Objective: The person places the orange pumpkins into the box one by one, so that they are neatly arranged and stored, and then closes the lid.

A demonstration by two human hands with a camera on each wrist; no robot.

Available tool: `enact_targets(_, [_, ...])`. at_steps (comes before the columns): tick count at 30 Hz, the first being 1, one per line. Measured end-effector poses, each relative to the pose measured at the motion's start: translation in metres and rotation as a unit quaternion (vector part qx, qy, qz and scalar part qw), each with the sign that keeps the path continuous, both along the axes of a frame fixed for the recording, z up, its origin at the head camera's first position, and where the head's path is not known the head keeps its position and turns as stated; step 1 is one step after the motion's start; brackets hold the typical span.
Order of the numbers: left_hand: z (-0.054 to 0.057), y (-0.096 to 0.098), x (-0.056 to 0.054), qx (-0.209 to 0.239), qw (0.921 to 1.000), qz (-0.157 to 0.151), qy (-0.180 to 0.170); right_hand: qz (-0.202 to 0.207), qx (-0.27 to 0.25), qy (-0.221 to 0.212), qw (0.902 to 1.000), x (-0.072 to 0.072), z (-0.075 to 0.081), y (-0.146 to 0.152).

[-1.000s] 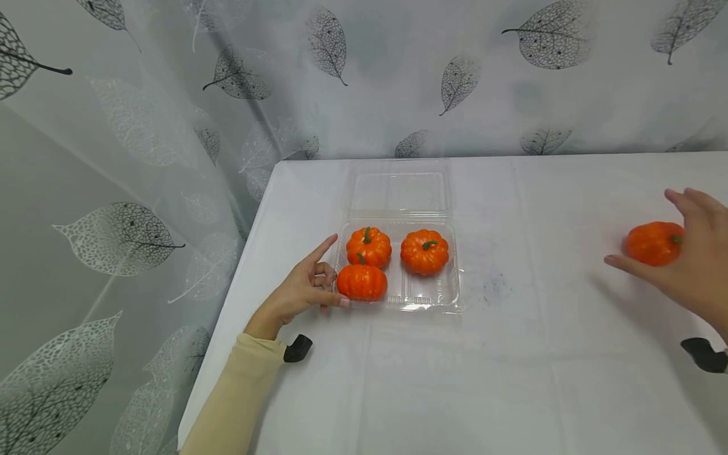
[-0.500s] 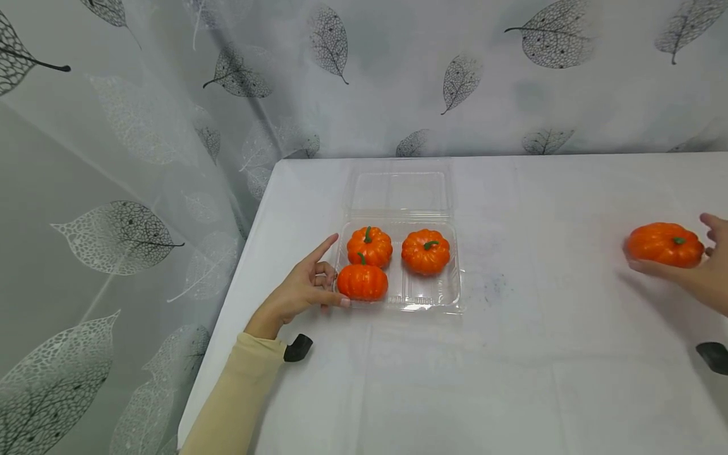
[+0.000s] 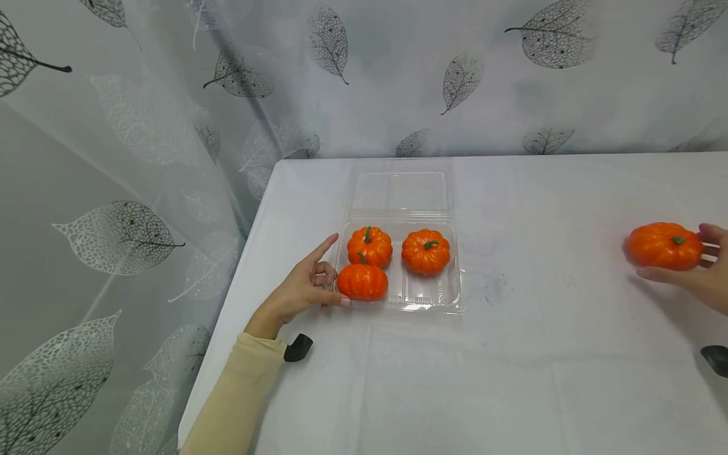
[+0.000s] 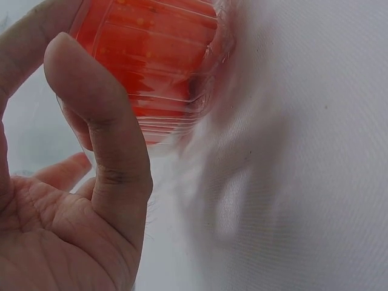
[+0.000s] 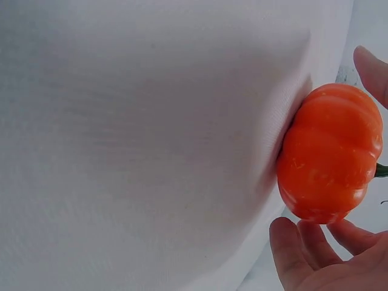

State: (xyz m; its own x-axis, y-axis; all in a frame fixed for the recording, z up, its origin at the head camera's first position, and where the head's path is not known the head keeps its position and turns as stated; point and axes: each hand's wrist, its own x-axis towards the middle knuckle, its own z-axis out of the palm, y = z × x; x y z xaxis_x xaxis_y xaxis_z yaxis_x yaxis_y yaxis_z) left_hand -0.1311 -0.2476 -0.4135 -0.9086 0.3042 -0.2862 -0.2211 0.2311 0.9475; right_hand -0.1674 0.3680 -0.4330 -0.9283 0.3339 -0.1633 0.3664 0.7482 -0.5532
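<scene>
At the table's left, my left hand (image 3: 304,285) holds the left edge of a clear plastic clamshell container (image 3: 423,294), its thumb by the front corner and its index finger stretched along the side. The lid (image 3: 398,189) is folded back. Inside sit an orange toy pumpkin (image 3: 370,246), another pumpkin (image 3: 362,282) close in front of it, and a third pumpkin (image 3: 425,253) on the right. Far right, my right hand (image 3: 702,278) spreads around a pumpkin (image 3: 662,245) on the table. In the right wrist view its fingertips (image 5: 312,230) touch or nearly touch that pumpkin (image 5: 330,151).
A white cloth (image 3: 512,373) covers the table. Leaf-patterned curtains (image 3: 392,76) hang behind it and along its left side. A wide stretch of tabletop lies between the container and the pumpkin at right.
My right hand has drawn back to the right and lower, from over the far-right pumpkin to its near right side, uncovering more of it. The left hand and container have stayed put.
</scene>
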Motion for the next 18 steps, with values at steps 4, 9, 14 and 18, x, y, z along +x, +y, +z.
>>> enact_targets(4, [-0.0004,-0.0002,0.0003,0.002,1.0,0.0,0.002,0.003,-0.007,-0.005,1.0,0.001,-0.002,0.0011])
enact_targets(9, [-0.0003,-0.0005,0.0007,0.002,1.0,0.003,0.001,0.003,-0.005,-0.001,1.0,0.0014,-0.0044,0.0021])
enact_targets(14, [-0.0002,-0.0001,0.0006,-0.003,1.0,0.004,-0.002,-0.007,-0.004,0.007,0.9999,0.001,-0.0075,0.0025])
enact_targets(18, [-0.0003,0.0,0.0004,0.0,1.0,0.003,-0.003,-0.013,-0.002,0.015,0.9998,0.0004,-0.0096,0.0031])
